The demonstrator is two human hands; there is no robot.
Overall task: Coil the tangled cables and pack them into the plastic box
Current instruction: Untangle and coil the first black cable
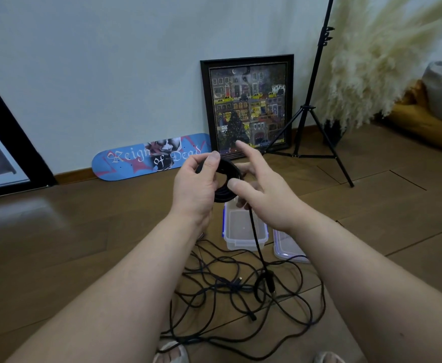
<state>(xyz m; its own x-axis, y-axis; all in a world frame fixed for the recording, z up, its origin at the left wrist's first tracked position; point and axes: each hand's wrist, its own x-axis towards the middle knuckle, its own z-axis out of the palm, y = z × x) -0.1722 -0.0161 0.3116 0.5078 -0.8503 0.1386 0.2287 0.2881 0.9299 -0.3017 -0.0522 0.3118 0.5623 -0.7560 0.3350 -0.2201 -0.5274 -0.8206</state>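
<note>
My left hand [196, 184] grips a coil of black cable [227, 179], held up in the air above the floor. My right hand [259, 184] is beside the coil with index finger and thumb stretched out; its lower fingers are hidden behind the coil. A loose end of the same cable [257, 239] hangs from the coil down to a plug [270, 281] near the floor. Below it stands the clear plastic box [243, 241] with blue clips, open and holding nothing. A tangle of thin black cables [230, 289] lies on the wooden floor in front of the box.
The box's lid [288, 248] lies right of the box. A blue skateboard deck [149, 158] and a framed picture [247, 106] lean on the wall. A black tripod [311, 113], pampas grass [377, 61] and cushions [424, 121] stand at the right. My feet show at the bottom edge.
</note>
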